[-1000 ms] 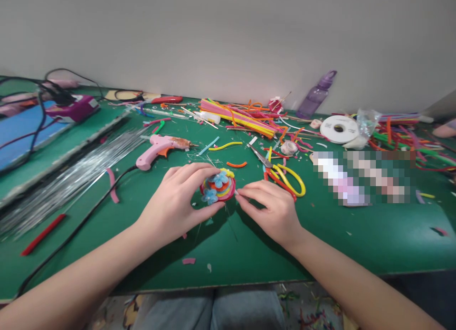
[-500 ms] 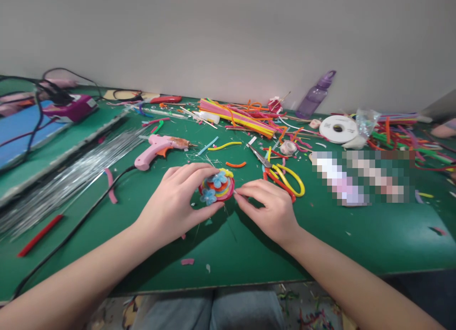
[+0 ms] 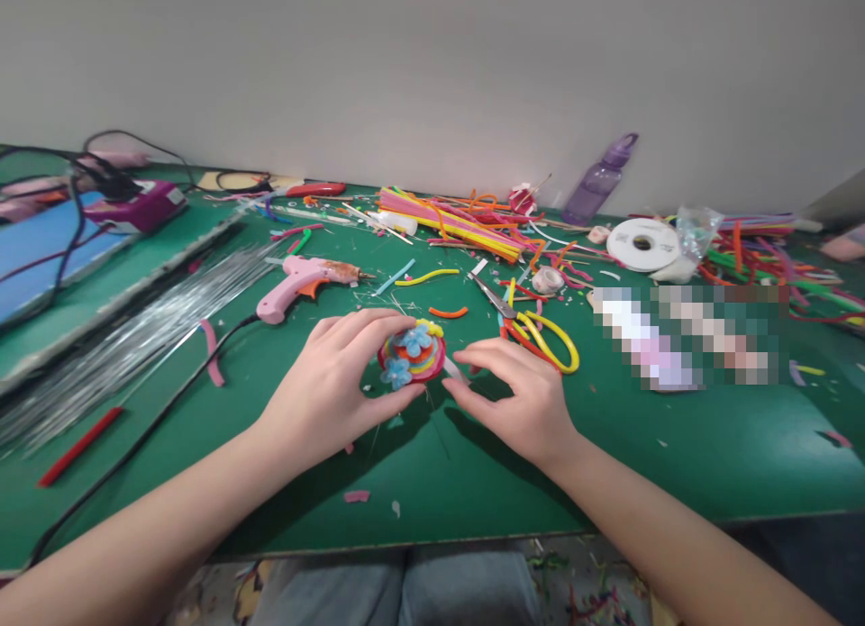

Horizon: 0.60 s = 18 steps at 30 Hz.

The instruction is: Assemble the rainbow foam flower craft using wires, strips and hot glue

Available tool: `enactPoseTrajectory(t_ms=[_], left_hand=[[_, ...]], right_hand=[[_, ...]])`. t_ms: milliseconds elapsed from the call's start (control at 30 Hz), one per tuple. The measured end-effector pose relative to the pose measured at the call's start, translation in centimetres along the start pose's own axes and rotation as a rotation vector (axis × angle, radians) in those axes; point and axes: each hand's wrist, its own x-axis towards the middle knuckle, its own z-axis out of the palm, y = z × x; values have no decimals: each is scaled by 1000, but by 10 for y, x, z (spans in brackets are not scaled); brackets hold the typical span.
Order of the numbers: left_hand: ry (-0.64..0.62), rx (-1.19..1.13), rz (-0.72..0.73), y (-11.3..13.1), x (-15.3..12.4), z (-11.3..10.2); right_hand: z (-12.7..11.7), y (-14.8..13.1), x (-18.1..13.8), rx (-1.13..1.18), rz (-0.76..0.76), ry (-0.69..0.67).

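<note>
A small round craft piece (image 3: 423,371) with a red rim, blue flowers and yellow trim is in my left hand (image 3: 331,371), thumb below and fingers curled over its top. Just to its right is my right hand (image 3: 517,392), thumb and forefinger parted. Between those fingertips a short white strip (image 3: 454,370) sticks out from the rim's right side; whether a fingertip touches it, I cannot tell. Scissors (image 3: 550,340) with yellow and red handles lie beyond my right hand. A pink glue gun (image 3: 297,284) lies beyond my left.
Clear thin sticks (image 3: 155,324) lie left, crossed by the glue gun's cord (image 3: 155,432). Coloured pipe cleaners (image 3: 450,225) are heaped at the back near a purple bottle (image 3: 598,185). A white spool (image 3: 641,245) sits right of them. Small scraps dot the green table (image 3: 622,464).
My right thumb and forefinger have parted from a pinch at the craft piece's right edge, and the white strip now shows between them. My left hand keeps its hold.
</note>
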Motion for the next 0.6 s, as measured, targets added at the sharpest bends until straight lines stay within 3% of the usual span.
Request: enactPoseTrajectory(t_ms=[600], left_hand=[[-32,-6,-5,0,0,-1]], right_hand=[[0,1,-2,-72,-52,-48]])
